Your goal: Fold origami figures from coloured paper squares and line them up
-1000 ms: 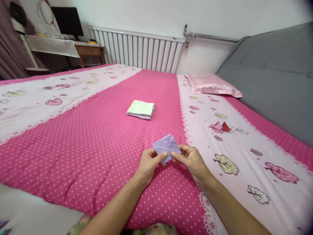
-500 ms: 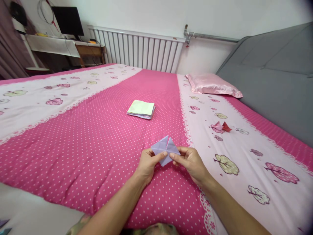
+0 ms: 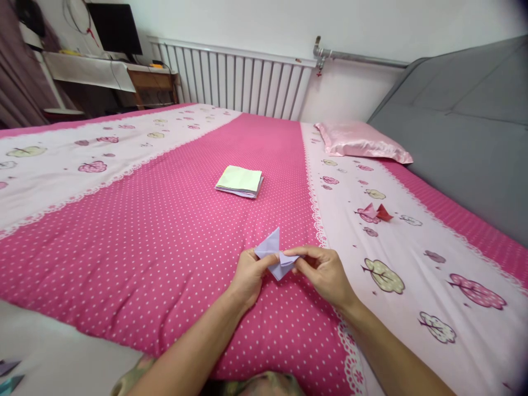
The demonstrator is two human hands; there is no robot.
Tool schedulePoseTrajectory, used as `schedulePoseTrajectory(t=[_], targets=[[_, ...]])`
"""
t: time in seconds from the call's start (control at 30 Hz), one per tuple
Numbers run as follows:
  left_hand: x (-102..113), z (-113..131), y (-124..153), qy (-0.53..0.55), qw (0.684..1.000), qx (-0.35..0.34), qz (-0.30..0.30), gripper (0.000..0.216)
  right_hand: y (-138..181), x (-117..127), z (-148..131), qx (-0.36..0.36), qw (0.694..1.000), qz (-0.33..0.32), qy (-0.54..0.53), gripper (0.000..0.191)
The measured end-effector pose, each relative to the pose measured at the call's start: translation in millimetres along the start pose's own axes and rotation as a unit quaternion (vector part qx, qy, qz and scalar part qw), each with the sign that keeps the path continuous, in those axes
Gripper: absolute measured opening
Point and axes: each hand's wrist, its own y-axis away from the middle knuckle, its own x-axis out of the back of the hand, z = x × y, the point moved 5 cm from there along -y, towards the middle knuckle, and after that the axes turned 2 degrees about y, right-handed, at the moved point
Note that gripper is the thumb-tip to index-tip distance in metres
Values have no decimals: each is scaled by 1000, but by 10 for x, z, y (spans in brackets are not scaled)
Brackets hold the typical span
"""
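A small lavender origami paper [image 3: 270,245] is held between both hands, above the pink dotted part of the bedspread. My left hand [image 3: 249,278] pinches its left side, thumb on top. My right hand [image 3: 324,273] grips the right flap, which is bent down toward me, with thumb and forefinger. The left flap stands up as a pointed triangle. Beyond the hands lies a stack of square paper [image 3: 239,179], pale green on top. To the right rest a pink folded paper piece [image 3: 369,210] and a red folded paper piece [image 3: 384,213], side by side.
A pink satin pillow [image 3: 361,140] lies at the back right beside the grey headboard [image 3: 457,104]. A white radiator [image 3: 235,77] runs along the wall. At the far left stands a desk [image 3: 152,81] with a monitor [image 3: 114,30]. Dark and teal folded pieces [image 3: 12,382] show at the lower left corner.
The paper's right flap, upright before, is now folded down toward me by my right hand. My left hand keeps its hold. The view has shifted slightly.
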Motion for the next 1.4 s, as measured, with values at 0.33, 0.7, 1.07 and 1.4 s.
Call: schedulePoseTrajectory(t=[0.33, 0.7, 1.07, 1.4], targets=[[-17, 16, 14, 27, 999, 26, -4, 12, 3, 12, -68, 34, 999, -15, 37, 20], [-15, -3, 16, -17, 1000, 3, -23, 15, 35, 24, -227, 126, 983, -27, 132, 27], [13, 78, 38, -66, 993, -98, 13, 14, -9, 106, -96, 23, 999, 34, -6, 15], [-7, 90, 50, -89, 990, -105, -1, 12, -41, 94, -57, 3, 1000, 8, 2, 12]])
